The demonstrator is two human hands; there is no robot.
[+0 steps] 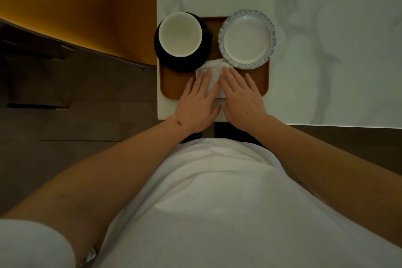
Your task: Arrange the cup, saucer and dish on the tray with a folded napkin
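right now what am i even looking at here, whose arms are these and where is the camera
The single picture comes from a camera worn on a person's head, looking down past their white shirt at their own two bare arms. No machine is involved.

On the white marbled table sits a brown rectangular wooden tray. On it stand a white round cup on a black saucer and, to the right, a pale round dish with a blue frilled rim.

Nothing is in a grip. The left hand and right hand lie flat, fingers straight, pressing a white paper napkin at the near side of the tray.
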